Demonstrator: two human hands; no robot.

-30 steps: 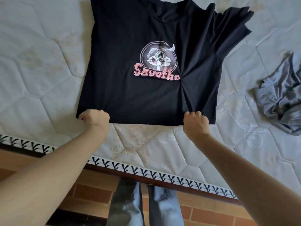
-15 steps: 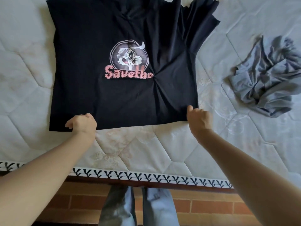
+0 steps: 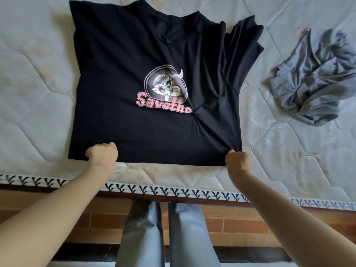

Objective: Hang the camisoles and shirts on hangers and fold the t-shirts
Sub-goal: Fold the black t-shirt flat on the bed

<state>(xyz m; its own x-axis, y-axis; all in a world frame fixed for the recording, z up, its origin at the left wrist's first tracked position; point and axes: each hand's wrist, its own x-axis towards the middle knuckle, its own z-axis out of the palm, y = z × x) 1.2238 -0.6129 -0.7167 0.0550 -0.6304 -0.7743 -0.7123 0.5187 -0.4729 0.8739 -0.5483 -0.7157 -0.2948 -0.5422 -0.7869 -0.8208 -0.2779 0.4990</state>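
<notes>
Head view looks down on a black t-shirt (image 3: 134, 97) spread print-up on a quilted mattress (image 3: 34, 83), its hem toward 6 o'clock and its collar toward 12. The left hand (image 3: 103, 156) is curled over the hem near the shirt's 7 o'clock corner, and the right hand (image 3: 236, 158) pinches the hem at the 5 o'clock corner; both fists hold cloth. A pucker runs through the fabric beside the print, and the sleeve at 2 o'clock lies bunched. At 3 o'clock, well apart from the shirt, sits a crumpled grey garment (image 3: 316, 85). No hanger shows. By the look of it, the work stands early: this shirt is laid out but not yet folded, and the grey piece is untouched.
</notes>
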